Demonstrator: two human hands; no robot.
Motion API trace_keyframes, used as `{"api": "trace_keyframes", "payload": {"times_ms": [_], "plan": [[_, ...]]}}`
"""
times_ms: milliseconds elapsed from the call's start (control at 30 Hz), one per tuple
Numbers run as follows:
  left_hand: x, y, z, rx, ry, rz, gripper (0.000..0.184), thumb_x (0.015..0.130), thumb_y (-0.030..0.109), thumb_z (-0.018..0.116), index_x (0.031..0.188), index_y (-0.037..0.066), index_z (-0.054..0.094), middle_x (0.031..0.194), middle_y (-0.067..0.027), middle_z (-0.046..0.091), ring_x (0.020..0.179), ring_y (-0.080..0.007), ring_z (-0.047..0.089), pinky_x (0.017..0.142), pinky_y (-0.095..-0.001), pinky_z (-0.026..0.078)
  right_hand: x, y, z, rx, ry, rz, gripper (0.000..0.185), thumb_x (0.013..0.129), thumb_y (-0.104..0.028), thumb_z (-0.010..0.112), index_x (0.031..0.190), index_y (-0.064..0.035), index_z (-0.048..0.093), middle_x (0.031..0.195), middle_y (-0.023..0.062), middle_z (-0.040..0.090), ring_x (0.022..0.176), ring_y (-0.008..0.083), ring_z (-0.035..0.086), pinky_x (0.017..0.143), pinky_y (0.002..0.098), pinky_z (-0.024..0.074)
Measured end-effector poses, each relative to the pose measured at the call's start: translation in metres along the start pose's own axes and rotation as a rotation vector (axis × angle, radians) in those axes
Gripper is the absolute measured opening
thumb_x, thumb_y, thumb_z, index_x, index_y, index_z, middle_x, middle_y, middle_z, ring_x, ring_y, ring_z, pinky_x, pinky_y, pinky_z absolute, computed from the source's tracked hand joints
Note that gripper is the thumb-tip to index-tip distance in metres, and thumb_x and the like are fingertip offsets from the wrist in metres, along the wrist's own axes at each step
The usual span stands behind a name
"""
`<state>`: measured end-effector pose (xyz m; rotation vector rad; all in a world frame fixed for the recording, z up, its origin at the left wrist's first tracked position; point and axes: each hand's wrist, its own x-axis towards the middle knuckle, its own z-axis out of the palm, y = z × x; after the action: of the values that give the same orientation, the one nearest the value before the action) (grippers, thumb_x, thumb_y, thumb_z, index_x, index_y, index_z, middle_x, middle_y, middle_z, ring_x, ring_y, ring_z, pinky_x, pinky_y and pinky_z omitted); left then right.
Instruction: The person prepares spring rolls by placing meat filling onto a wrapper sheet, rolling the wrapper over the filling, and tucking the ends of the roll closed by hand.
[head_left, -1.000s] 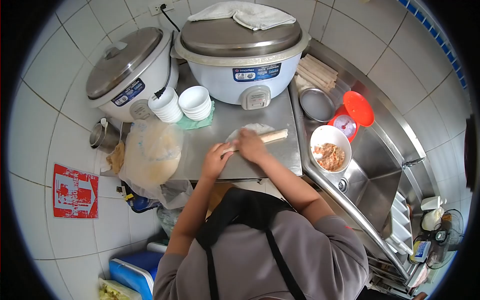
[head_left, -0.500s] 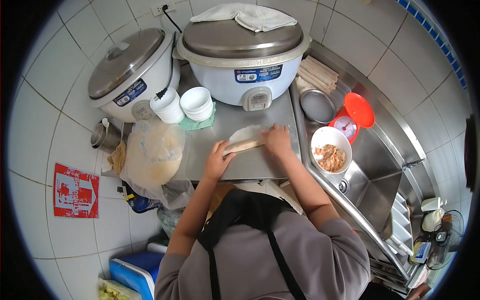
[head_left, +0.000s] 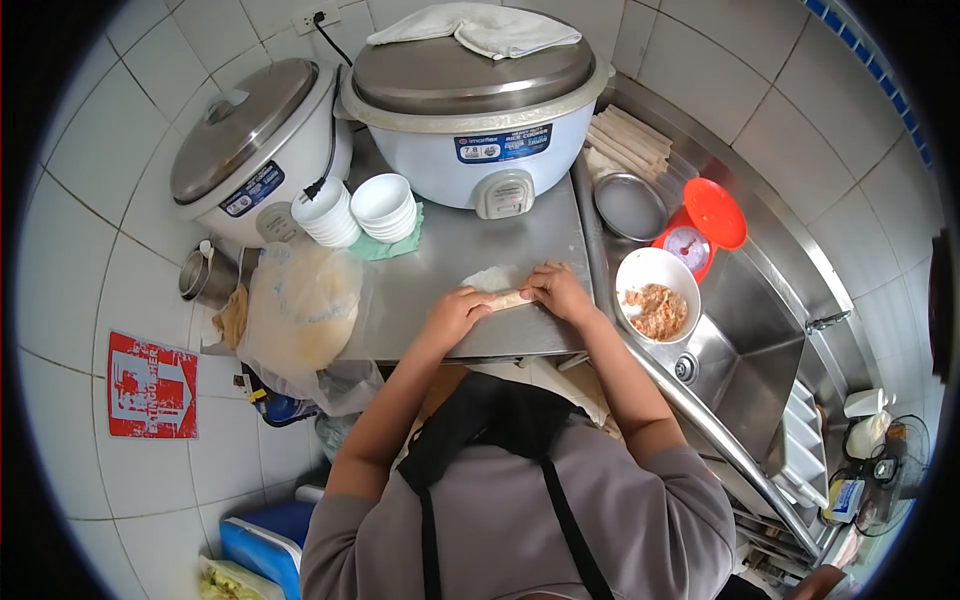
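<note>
On the steel counter lies a partly rolled spring roll (head_left: 510, 299), with a pale flap of its wrapper (head_left: 492, 276) spread flat behind it. My left hand (head_left: 460, 314) is closed over the roll's left end, fingers bent on top. Closed in the same way, my right hand (head_left: 557, 290) grips the right end. Only the middle of the roll shows between them. To the right, a white bowl (head_left: 628, 272) holds an orange-brown minced filling (head_left: 657, 312). A plastic bag of round pale wrappers (head_left: 305, 310) lies left of my hands.
Two rice cookers (head_left: 470, 160) stand at the back, one with a white cloth (head_left: 480, 28) on its lid. Stacked white bowls (head_left: 383, 205) sit before them. Finished rolls (head_left: 628, 140), a metal pan (head_left: 630, 207) and a red scale (head_left: 688, 246) are beside the sink (head_left: 745, 350).
My hands have come closer together, the left one sliding right along the roll. Less of the flat wrapper shows behind the roll now. The camera view has shifted slightly.
</note>
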<state>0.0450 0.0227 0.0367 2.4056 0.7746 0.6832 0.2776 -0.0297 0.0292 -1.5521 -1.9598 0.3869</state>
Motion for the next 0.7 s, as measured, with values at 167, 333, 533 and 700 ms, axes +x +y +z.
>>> {"api": "trace_keyframes", "payload": {"times_ms": [167,333,533,700], "plan": [[-0.006,0.013,0.020,0.207,0.218,0.226,0.024,0.080,0.017,0.064,0.101,0.005,0.066,0.097,-0.0085,0.064,0.088,-0.0268,0.060,0.077,-0.0355,0.049,0.004,-0.004,0.008,-0.167,0.108,0.083,0.010,0.075,-0.020,0.068,0.081,-0.0125,0.069,0.089,0.0035,0.059,0.087,0.0239,0.051,0.079,0.0364,0.0352],[0.008,-0.010,0.021,0.043,0.115,0.090,0.027,0.078,0.015,0.065,0.102,0.004,0.064,0.097,-0.0076,0.064,0.092,-0.0255,0.059,0.078,-0.0350,0.049,0.012,-0.014,0.011,-0.072,0.135,-0.013,0.012,0.073,-0.023,0.068,0.077,-0.0124,0.071,0.084,0.0026,0.061,0.085,0.0223,0.052,0.078,0.0363,0.0355],[0.012,0.001,0.017,0.197,0.204,0.197,0.025,0.078,0.014,0.065,0.101,0.003,0.065,0.096,-0.0093,0.064,0.090,-0.0266,0.060,0.077,-0.0352,0.049,0.027,-0.007,0.022,-0.056,0.050,0.084,0.010,0.070,-0.022,0.069,0.077,-0.0143,0.072,0.081,-0.0001,0.062,0.087,0.0206,0.053,0.079,0.0355,0.0359],[0.019,-0.008,0.024,0.128,0.193,0.089,0.024,0.080,0.013,0.064,0.101,0.002,0.065,0.095,-0.0095,0.064,0.089,-0.0273,0.060,0.076,-0.0362,0.049,0.036,-0.003,0.026,-0.066,0.122,0.049,0.009,0.071,-0.021,0.068,0.077,-0.0155,0.072,0.081,-0.0017,0.062,0.087,0.0205,0.053,0.080,0.0355,0.0360]]}}
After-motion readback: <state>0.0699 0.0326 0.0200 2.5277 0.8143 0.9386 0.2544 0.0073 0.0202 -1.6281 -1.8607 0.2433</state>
